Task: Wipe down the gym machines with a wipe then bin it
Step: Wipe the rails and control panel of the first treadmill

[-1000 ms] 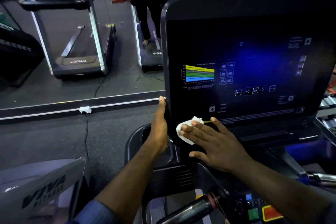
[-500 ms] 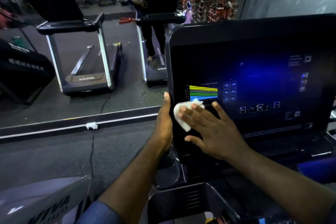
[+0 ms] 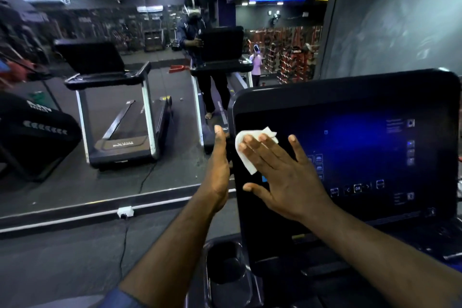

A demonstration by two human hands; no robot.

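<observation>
A large dark treadmill console screen [image 3: 362,147] with a blue glow fills the right half of the head view. A white wipe [image 3: 246,155] lies flat on the screen's upper left part. My right hand [image 3: 280,172] presses the wipe against the glass with straight, spread fingers. My left hand [image 3: 218,170] rests upright against the screen's left edge, fingers straight and pointing up; whether the thumb hooks behind the frame is hidden.
A cup holder [image 3: 226,262] sits below the screen's left corner. A wall mirror [image 3: 75,177] ahead reflects treadmills and a person. A white socket [image 3: 125,211] and its cable lie on the grey floor at the mirror's base.
My right hand has slid the wipe upward along the left side of the screen, from its bottom edge to its upper part. My left hand moved up the edge with it.
</observation>
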